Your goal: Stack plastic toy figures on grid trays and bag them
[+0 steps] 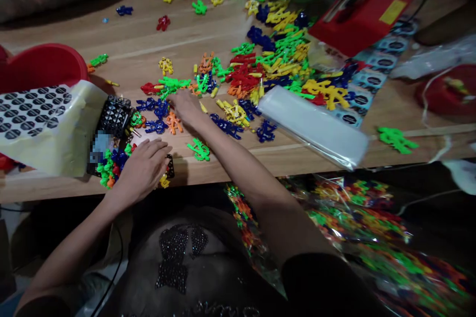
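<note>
My left hand [143, 168] lies palm down near the table's front edge, fingers stretched out. Under and beside it are small green, red and blue plastic figures [107, 167] and part of a black holder; whatever is beneath the palm is hidden. My right hand [186, 106] reaches into the scattered figures, its fingertips down by a green figure [173, 84] and a dark blue figure [161, 108]. Its fingers are too dim and covered to show a grip. Below it lie an orange figure [174, 123] and a green figure [200, 149].
A studded black box [116, 115] stands beside a sticker sheet [37, 114] and a red basin [55, 59] on the left. Clear plastic bags [314, 126] lie at right. Beyond are a figure heap [286, 44] and a red device [368, 15]. Filled bags [357, 228] sit below the table.
</note>
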A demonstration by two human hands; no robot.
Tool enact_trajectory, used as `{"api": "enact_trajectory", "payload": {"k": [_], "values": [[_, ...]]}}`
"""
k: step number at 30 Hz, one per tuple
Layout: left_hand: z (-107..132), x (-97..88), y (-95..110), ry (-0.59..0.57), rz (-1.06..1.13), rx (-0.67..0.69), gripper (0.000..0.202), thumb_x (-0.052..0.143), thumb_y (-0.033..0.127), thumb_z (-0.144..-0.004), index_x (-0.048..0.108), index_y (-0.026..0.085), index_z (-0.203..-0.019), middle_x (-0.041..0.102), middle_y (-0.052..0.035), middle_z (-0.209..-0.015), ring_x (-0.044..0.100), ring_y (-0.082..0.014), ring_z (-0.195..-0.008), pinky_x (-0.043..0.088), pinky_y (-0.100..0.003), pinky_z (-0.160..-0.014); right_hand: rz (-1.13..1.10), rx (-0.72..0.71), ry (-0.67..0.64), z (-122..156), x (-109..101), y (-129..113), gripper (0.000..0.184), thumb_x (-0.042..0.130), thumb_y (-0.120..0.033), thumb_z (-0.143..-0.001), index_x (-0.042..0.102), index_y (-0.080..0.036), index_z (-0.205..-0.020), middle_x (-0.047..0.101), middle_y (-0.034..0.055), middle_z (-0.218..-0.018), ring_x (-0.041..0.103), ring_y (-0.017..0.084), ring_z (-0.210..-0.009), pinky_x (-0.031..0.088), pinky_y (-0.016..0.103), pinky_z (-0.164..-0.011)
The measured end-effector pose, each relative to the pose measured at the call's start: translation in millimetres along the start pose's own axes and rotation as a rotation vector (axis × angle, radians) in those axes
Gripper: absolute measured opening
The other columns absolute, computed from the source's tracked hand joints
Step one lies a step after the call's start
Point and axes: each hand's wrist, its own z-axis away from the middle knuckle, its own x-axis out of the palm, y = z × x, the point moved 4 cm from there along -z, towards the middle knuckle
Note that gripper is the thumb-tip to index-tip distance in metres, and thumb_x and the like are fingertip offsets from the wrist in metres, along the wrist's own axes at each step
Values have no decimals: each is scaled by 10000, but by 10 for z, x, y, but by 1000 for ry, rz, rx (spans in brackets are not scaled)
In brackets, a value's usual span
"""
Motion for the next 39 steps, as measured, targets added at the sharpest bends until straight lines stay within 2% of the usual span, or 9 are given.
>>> {"api": "enact_trajectory", "payload": {"k": [4, 8, 12, 16, 19, 24, 31, 35, 39], "values": [[-41, -244, -144, 16, 175, -33, 480, 395, 439, -1119, 583, 174, -1473, 672, -160, -1494, 648, -268, -1383, 549, -496, -1161, 92, 46, 36, -48, 135, -135, 366, 427, -95, -1023, 727, -132, -1228, 670, 247, -1267, 577, 371, -1207, 526, 522, -987], [-396, -412, -552, 29, 112, -119, 449, 447, 424, -1075, 676, 167, -1363, 767, -133, -1306, 735, -265, -1182, 586, -411, -1039, 93, 48, 89, 37, 187, -122, 411, 392, -32, -979, 722, -124, -1207, 683, 253, -1232, 588, 375, -1206, 541, 540, -989], [-949, -173, -940, -262, -79, -33, 393, 509, 191, -958, 729, 139, -1280, 761, -162, -1285, 706, -297, -1190, 526, -419, -1059, 84, 67, 75, 150, 115, -74, 444, 409, -4, -927, 687, -116, -1254, 698, 243, -1207, 614, 378, -1188, 515, 532, -1039], [-1244, 115, -1078, -332, -44, 13, 404, 676, 78, -745, 776, 163, -1127, 782, -133, -1138, 692, -293, -1127, 499, -366, -1040, -58, -15, 116, 325, -35, -66, 454, 503, -116, -914, 635, -96, -1349, 670, 242, -1286, 628, 378, -1190, 514, 526, -1073], [-1236, 217, -1090, -266, 3, -18, 418, 714, 49, -686, 748, 136, -1094, 757, -167, -1200, 667, -309, -1155, 490, -358, -1034, -225, -54, 227, 513, -113, -7, 446, 480, -187, -924, 659, -138, -1329, 658, 215, -1235, 643, 355, -1149, 550, 503, -1027], [-1131, 156, -1180, -96, 172, -184, 438, 756, 85, -723, 688, 142, -1152, 768, -98, -980, 714, -281, -942, 535, -336, -842, -407, -31, 377, 729, -98, 166, 388, 507, -297, -932, 732, -197, -1231, 654, 135, -1064, 645, 312, -1034, 561, 501, -988], [-960, -150, -1020, 190, 712, -255, 246, 613, 255, -969, 605, 155, -1193, 751, -108, -1138, 730, -161, -928, 568, -269, -818, -768, -30, 224, 839, -31, -117, 354, 581, -384, -950, 711, -225, -1238, 698, 78, -1077, 657, 243, -972, 566, 435, -944], [-756, -213, -893, 412, 1426, -426, 450, 909, 156, -690, 635, 203, -1044, 753, 6, -912, 709, -120, -774, 555, -239, -731, -929, -65, 266, 852, -135, -355, 314, 627, -413, -956, 741, -224, -1180, 715, 69, -1104, 681, 216, -982, 574, 389, -936], [-619, -247, -724, 446, 1651, -566, 474, 940, 77, -594, 644, 200, -943, 747, 43, -807, 705, -119, -709, 548, -250, -702, -925, -104, 311, 891, -252, -441, 317, 657, -450, -972, 777, -244, -1183, 733, 64, -1114, 691, 223, -1032, 567, 407, -981]]}}
